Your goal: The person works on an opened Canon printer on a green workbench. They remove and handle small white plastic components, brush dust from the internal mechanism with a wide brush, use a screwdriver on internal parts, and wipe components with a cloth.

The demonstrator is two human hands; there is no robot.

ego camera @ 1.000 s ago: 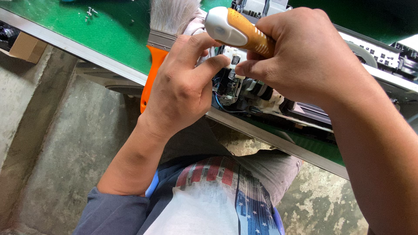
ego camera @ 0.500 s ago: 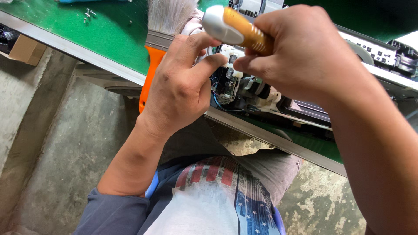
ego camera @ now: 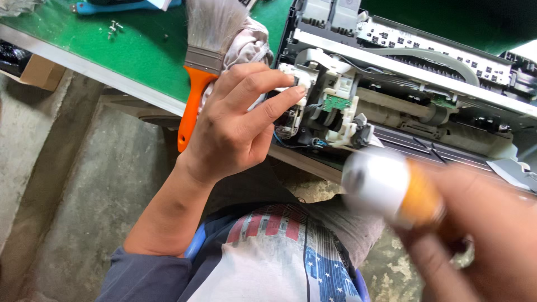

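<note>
Left hand (ego camera: 235, 128) pinches with fingertips; right hand (ego camera: 481, 235) blurred, fist closed.

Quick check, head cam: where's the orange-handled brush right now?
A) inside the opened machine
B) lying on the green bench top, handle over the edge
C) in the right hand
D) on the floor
B: the brush lies on the green bench top beside the left hand, its orange handle past the edge; the right hand holds a blurred white-and-orange tool.

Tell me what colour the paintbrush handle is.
Orange; the paintbrush handle shows clearly in the head view.

paintbrush (ego camera: 204, 61) and rag (ego camera: 249, 45) crowd left hand (ego camera: 229, 131), opened printer (ego camera: 403, 84) fills bench right, green mat (ego camera: 134, 50) bare leftward
</note>
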